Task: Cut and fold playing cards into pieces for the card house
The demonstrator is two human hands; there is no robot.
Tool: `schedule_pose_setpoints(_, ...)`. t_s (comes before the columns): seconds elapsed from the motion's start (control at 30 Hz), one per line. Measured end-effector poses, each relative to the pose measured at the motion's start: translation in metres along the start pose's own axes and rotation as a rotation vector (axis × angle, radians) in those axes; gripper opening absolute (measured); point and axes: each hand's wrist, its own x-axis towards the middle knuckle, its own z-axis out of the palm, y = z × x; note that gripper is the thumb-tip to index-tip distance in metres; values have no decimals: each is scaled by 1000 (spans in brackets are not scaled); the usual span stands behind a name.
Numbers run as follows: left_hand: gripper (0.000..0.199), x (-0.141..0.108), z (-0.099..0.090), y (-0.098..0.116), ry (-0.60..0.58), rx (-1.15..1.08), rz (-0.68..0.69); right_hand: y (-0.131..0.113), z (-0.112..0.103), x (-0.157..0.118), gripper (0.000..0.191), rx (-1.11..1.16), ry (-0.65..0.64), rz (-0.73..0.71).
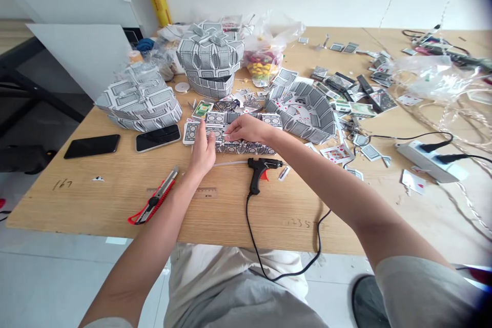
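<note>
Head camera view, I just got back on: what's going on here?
A person has both bare hands, the left hand and right hand, on a flat assembly of playing cards on a wooden table. A hot glue gun lies just in front, with a red utility knife further left. Larger card structures stand behind.

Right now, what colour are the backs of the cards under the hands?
The playing cards have grey and white patterned backs, clearest in the head view.

The left hand [202,151] and right hand [248,129] hide the middle of the playing-card structure [246,147] beneath them.
</note>
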Motion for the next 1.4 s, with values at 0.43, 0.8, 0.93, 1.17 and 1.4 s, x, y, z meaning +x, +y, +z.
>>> schedule_pose_setpoints(0.43, 66, -2, -11, 21, -8, 92, -109, -21, 4, -31, 22, -289, 84, -64)
schedule_pose_setpoints(0.8, 101, -11, -23, 38, -114, 184, -93, -12, 13, -72, 36, -732, 179, -281)
schedule_pose_setpoints(0.93, 123, -11, -32, 46, -188, 271, -165, 1, 20, -72, 31, -716, 226, -293)
schedule_pose_setpoints(1.17, 90, -8, -32, 47, -158, 425, -144, 20, 28, -68, 20, -558, 275, -390)
schedule_pose_setpoints(1.4, 108, -8, -29, 40, -150, 481, -101, 24, 30, -65, 17, -526, 294, -427)
